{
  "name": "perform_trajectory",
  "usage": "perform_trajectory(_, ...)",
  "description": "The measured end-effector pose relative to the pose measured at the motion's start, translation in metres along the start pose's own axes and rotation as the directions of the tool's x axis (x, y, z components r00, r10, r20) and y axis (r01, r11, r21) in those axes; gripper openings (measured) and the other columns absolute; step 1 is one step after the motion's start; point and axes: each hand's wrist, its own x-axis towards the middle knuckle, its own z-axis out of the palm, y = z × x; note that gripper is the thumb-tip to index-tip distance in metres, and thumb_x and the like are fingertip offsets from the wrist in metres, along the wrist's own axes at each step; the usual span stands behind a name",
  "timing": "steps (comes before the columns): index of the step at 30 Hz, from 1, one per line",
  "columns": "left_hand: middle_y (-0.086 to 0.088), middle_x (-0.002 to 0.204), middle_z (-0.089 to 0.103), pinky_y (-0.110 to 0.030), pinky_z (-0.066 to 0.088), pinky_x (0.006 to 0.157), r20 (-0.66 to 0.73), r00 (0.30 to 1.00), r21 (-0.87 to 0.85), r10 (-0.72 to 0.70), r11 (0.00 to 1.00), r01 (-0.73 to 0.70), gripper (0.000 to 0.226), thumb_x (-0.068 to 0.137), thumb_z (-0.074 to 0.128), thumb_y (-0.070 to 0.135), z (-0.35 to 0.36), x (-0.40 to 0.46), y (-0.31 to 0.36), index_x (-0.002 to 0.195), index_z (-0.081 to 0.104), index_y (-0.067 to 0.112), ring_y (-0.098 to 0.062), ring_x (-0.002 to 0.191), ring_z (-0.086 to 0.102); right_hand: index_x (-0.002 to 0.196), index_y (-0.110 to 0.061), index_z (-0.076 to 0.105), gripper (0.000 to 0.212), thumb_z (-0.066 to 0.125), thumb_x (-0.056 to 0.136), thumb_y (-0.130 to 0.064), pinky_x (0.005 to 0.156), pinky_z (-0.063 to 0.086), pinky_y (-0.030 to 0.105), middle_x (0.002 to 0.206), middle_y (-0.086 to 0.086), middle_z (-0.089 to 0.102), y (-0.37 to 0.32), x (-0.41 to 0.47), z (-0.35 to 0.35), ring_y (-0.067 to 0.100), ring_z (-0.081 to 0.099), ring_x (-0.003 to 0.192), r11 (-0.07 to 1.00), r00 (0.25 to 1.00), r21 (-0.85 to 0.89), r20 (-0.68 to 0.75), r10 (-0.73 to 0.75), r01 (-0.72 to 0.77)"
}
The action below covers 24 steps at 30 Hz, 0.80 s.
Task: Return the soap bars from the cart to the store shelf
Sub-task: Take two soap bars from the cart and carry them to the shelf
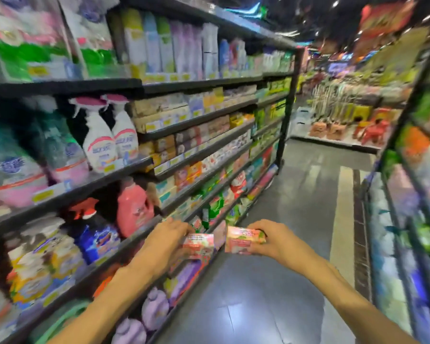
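Two soap bars in pink wrappers are held out over a supermarket aisle, one in each of a person's bare hands, near the centre of the blurred head-camera view. The left hand (170,235) has its fingers curled over the top of the left soap bar (199,245), gripping it just beside the front edge of the shelving unit (124,247) that fills the frame from 7 o'clock round to 12. The right hand (271,240), at about 5 o'clock from centre, pinches the right soap bar (241,239) between thumb below and fingers above — the two bars sit near each other but apart, with a strip of shelf and floor showing between them. Whether the left bar touches the shelf edge cannot be told. Behind the left hand, at 9 o'clock, stand two white spray bottles (109,137) with pink triggers and a pink detergent jug (134,207) one tier lower; rows of small boxed goods run away toward 1 o'clock. Purple bottles (154,306) sit on the lowest tier at 6 o'clock. The grey tiled floor (296,219) stretches ahead, and a second rack (407,194) — badly blurred — lines the aisle at 3 o'clock.
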Motion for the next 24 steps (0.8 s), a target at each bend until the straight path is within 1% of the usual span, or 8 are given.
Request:
perform_trajectory(3,0.009,0.098,0.062,-0.032,0.039,0.072,-0.013,0.999,-0.040,0.046,0.998,-0.046,0.042,0.077,0.076,0.051,0.026,0.078,0.031,0.109,0.060,0.028,-0.018,0.089,0.050,0.108,-0.031,0.063,0.037,0.079,0.076,-0.039,0.074,0.052,0.031,0.095,-0.008,0.065,0.062,0.012,-0.050,0.008,0.065,0.081,0.999,0.998,-0.001,-0.034,0.053,-0.053)
perform_trajectory(7,0.014,0.101,0.057,-0.036,0.045,0.079,-0.002,0.997,-0.146,0.081,0.986,-0.080,0.038,0.080,0.075,0.049,0.060,0.164,0.063,0.109,0.057,0.030,-0.015,0.093,0.048,0.107,-0.027,0.065,0.033,0.081,0.078,-0.026,0.064,0.047,0.016,0.094,-0.007,0.065,0.129,0.022,-0.107,0.003,0.065,0.077,0.995,0.992,0.030,-0.080,0.098,-0.096)
perform_trajectory(9,0.018,0.100,0.054,-0.035,0.044,0.078,-0.007,0.996,-0.183,0.084,0.979,-0.084,0.038,0.079,0.076,0.049,0.075,0.202,0.075,0.108,0.057,0.033,-0.011,0.093,0.046,0.107,-0.026,0.067,0.034,0.083,0.077,-0.023,0.062,0.047,0.012,0.094,-0.007,0.067,0.160,0.027,-0.127,0.002,0.066,0.075,0.989,0.984,0.084,-0.116,0.133,-0.124)
perform_trajectory(11,0.021,0.100,0.052,-0.031,0.041,0.075,-0.018,0.996,-0.216,0.089,0.972,-0.091,0.039,0.079,0.077,0.048,0.088,0.236,0.083,0.110,0.059,0.033,-0.009,0.093,0.045,0.109,-0.026,0.067,0.037,0.084,0.076,-0.023,0.066,0.052,0.016,0.094,-0.007,0.069,0.192,0.033,-0.142,0.002,0.068,0.075,0.976,0.973,0.156,-0.149,0.176,-0.153)
perform_trajectory(15,0.013,0.110,0.061,-0.036,0.048,0.083,-0.007,0.997,-0.300,0.078,0.951,-0.077,0.040,0.080,0.080,0.039,0.118,0.304,0.088,0.114,0.061,0.030,-0.012,0.101,0.055,0.100,-0.034,0.067,0.033,0.083,0.074,-0.024,0.069,0.051,0.017,0.091,-0.008,0.072,0.259,0.065,-0.162,0.004,0.066,0.079,0.952,0.952,0.215,-0.169,0.255,-0.217)
perform_trajectory(17,0.015,0.110,0.061,-0.035,0.049,0.085,-0.001,0.998,-0.345,0.063,0.937,-0.060,0.042,0.079,0.080,0.039,0.134,0.340,0.087,0.115,0.061,0.032,-0.009,0.102,0.056,0.099,-0.036,0.066,0.035,0.082,0.069,-0.028,0.076,0.055,0.025,0.091,-0.009,0.072,0.293,0.090,-0.171,0.007,0.067,0.083,0.934,0.937,0.253,-0.178,0.302,-0.253)
perform_trajectory(21,0.016,0.107,0.060,-0.032,0.048,0.083,-0.002,0.998,-0.401,0.067,0.914,-0.062,0.040,0.079,0.079,0.042,0.163,0.418,0.077,0.114,0.062,0.033,-0.004,0.098,0.055,0.096,-0.035,0.067,0.038,0.079,0.061,-0.036,0.080,0.057,0.036,0.089,-0.009,0.074,0.351,0.149,-0.192,0.005,0.069,0.081,0.921,0.930,0.298,-0.188,0.316,-0.252)
perform_trajectory(24,0.018,0.108,0.062,-0.031,0.049,0.085,0.015,0.999,-0.482,0.046,0.876,-0.033,0.041,0.076,0.080,0.043,0.180,0.482,0.063,0.113,0.064,0.032,-0.002,0.100,0.056,0.100,-0.028,0.068,0.037,0.082,0.066,-0.031,0.079,0.057,0.039,0.088,-0.005,0.075,0.387,0.196,-0.215,0.010,0.070,0.082,0.914,0.930,0.328,-0.194,0.311,-0.237)
